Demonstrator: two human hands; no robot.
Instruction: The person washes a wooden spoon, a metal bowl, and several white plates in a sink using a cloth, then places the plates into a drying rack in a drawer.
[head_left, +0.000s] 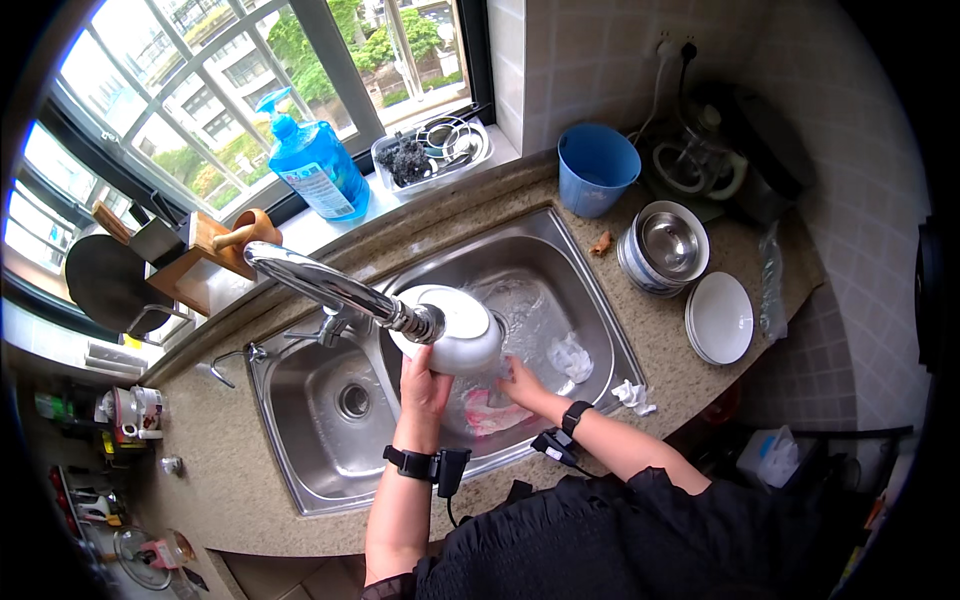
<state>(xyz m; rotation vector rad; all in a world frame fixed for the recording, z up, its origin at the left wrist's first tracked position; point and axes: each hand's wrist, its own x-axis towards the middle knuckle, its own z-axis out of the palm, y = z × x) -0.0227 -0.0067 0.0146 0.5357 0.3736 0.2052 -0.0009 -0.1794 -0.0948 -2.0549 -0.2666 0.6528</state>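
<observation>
A white bowl (472, 334), tilted with its underside and foot ring up, is under the chrome faucet (337, 289) in the larger basin of the steel double sink (600, 300). My left hand (426, 386) grips its near edge. Beside its lower right, my right hand (521, 386) has curled fingers near the rim; whether they touch it cannot be told. Below my hands a pink and white cloth (491, 414) lies in the basin. A crumpled white wad (570, 358) rests at the basin's right side, with another crumpled white piece (634, 397) on the sink's edge.
Right of the sink stand stacked bowls (671, 247), stacked white plates (720, 319), a blue bin (598, 169) and a glass jug (694, 161). On the sill are a blue pump bottle (319, 169), a plastic tray of scourers (431, 154) and a wooden knife holder (199, 255).
</observation>
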